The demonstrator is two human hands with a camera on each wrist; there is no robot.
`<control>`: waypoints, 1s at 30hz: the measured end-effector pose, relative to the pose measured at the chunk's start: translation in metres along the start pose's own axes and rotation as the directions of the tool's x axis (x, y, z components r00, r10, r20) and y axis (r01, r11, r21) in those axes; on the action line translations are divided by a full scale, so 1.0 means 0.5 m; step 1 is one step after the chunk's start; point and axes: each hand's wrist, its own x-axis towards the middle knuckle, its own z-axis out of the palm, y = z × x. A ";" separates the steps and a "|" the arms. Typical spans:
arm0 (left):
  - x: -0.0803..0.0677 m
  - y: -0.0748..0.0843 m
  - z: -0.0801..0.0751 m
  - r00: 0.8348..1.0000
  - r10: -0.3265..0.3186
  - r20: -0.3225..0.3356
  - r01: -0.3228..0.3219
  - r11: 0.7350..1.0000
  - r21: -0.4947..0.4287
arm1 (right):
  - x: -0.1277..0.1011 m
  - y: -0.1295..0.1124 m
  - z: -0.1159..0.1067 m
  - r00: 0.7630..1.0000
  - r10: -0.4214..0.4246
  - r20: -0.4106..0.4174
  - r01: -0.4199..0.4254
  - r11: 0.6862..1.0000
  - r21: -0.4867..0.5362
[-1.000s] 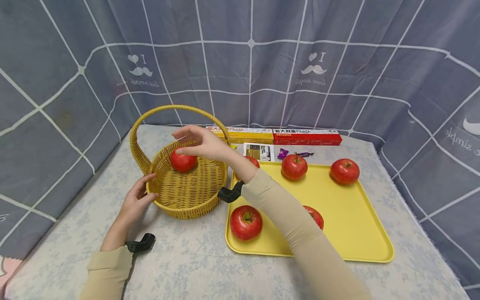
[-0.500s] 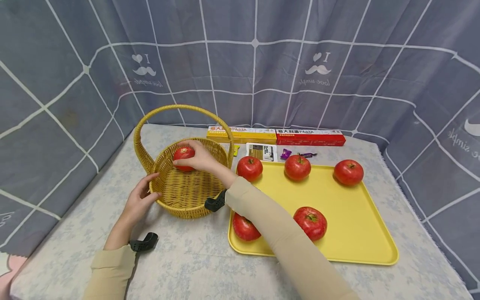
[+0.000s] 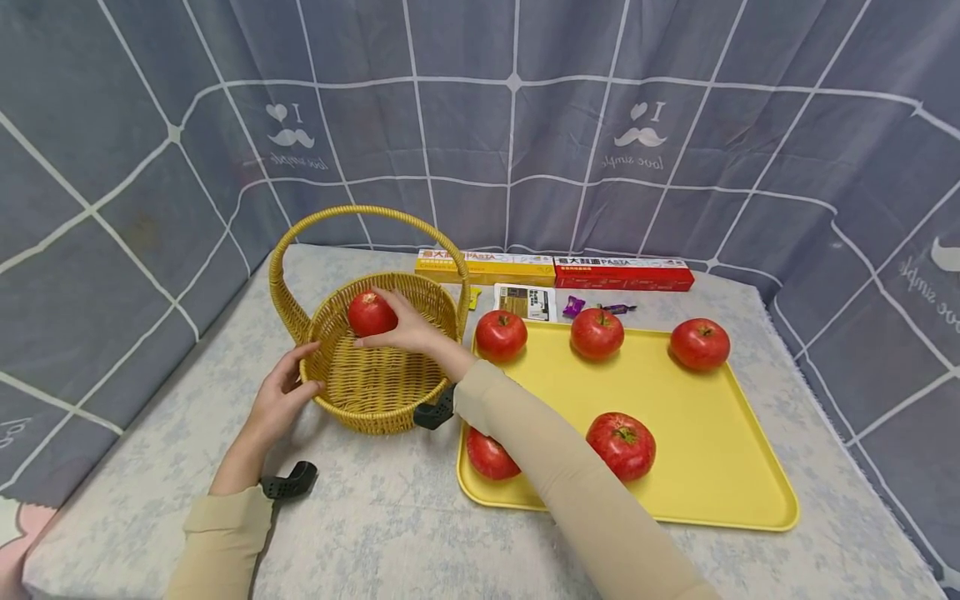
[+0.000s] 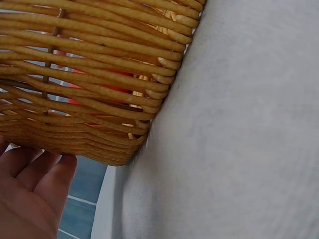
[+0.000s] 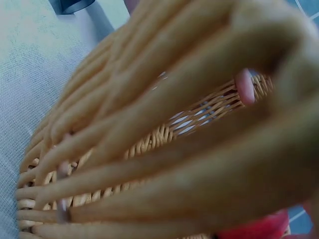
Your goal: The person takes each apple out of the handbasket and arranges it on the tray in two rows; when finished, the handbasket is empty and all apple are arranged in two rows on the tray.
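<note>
A red apple (image 3: pixel 372 313) lies inside a yellow wicker basket (image 3: pixel 375 412) with a tall arched handle. My right hand (image 3: pixel 408 327) reaches over the basket's right rim. Its fingertips are right at the apple's right side, and its thumb is spread apart below, away from the fruit. In the right wrist view the weave fills most of the picture, with part of the apple (image 5: pixel 259 226) at the bottom. My left hand (image 3: pixel 279 400) holds the basket's left rim. The left wrist view has its fingers (image 4: pixel 55 172) against the wicker edge.
Right of the basket, a yellow tray (image 3: pixel 705 442) bears several red apples (image 3: pixel 621 446), one partly covered by my right sleeve. Behind stand a yellow pasta box (image 3: pixel 487 268) and a red pasta box (image 3: pixel 624 273). A printed packet (image 3: pixel 525 302) and wrapped candies (image 3: pixel 573 307) lie before them.
My right hand came down into the basket around the apple, then its thumb drew away from the fruit. The left hand stays at the rim.
</note>
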 end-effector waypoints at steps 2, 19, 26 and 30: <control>0.001 0.000 0.000 1.000 0.002 -0.002 -0.002 1.000 -0.001 | 0.000 0.001 -0.001 1.000 0.005 0.026 -0.004 1.000 -0.016; 0.001 0.006 0.002 1.000 -0.006 -0.008 0.006 1.000 0.007 | -0.014 -0.008 0.010 0.995 -0.067 0.074 0.070 0.996 -0.046; 0.000 0.006 0.003 1.000 -0.006 -0.006 0.006 1.000 -0.003 | -0.012 -0.008 0.008 0.983 -0.132 0.131 0.116 0.986 0.120; -0.001 0.005 0.002 1.000 0.004 -0.010 -0.005 1.000 -0.004 | -0.011 -0.010 0.010 0.966 -0.134 0.221 0.091 0.977 0.195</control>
